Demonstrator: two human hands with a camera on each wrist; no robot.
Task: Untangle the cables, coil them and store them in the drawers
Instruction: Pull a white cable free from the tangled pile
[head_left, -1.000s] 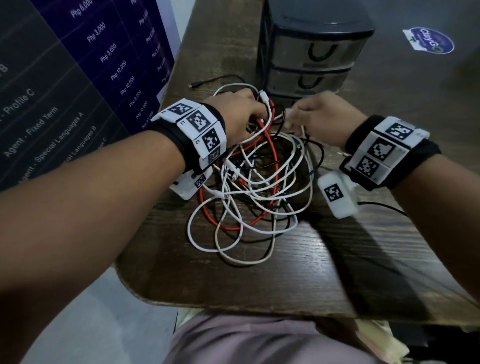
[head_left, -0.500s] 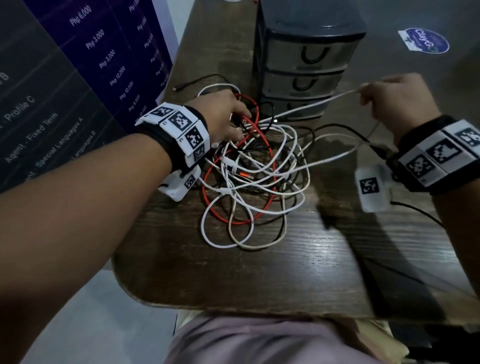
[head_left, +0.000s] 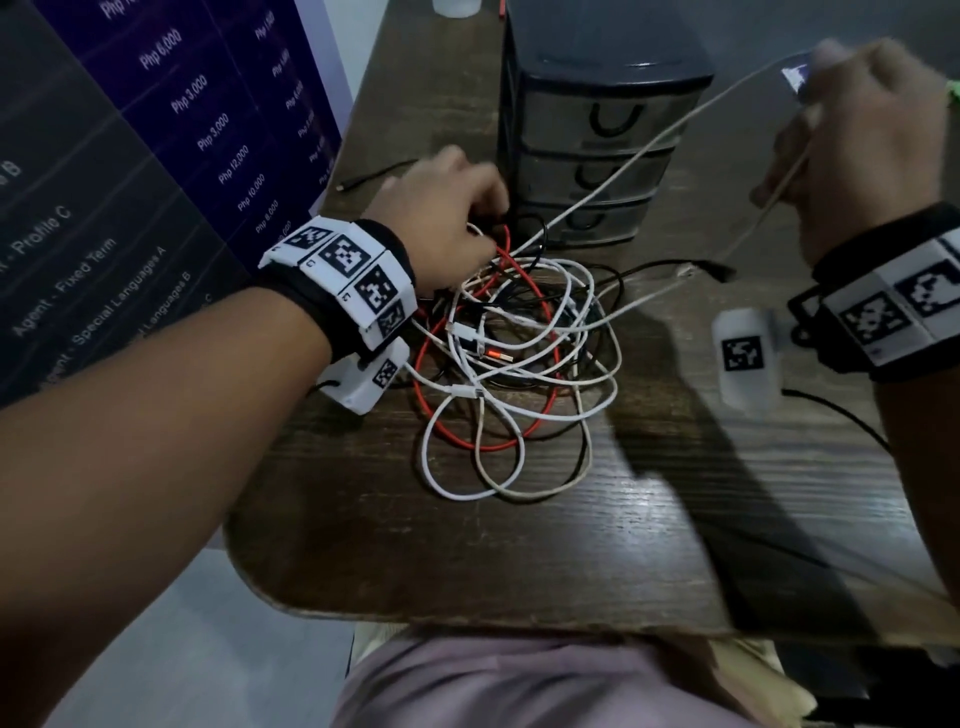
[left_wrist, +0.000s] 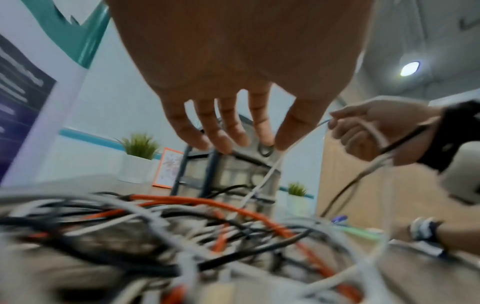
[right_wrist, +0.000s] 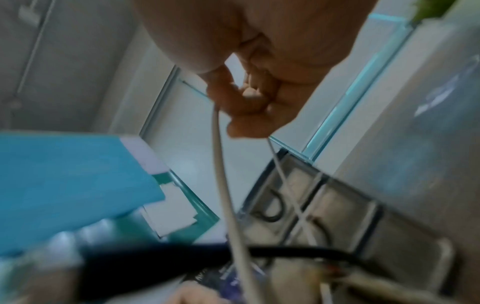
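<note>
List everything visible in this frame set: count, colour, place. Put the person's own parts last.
Cable tangle: one heap of white, black and red cables, count unclear, mid-table.
White cable: one, pulled taut from the tangle up to the right hand.
Red cable: one, looped inside the tangle.
Black cable end: one, on the table behind the left hand.
Drawer unit: one, dark frame, three clear drawers, all closed, behind the tangle.
Table: one, dark wood.
Banner: one, purple and dark, left of the table.
Potted plants: two, green, background.
Left hand: on the tangle's far edge, fingers straight.
Right hand: raised, gripping the white cable.
</note>
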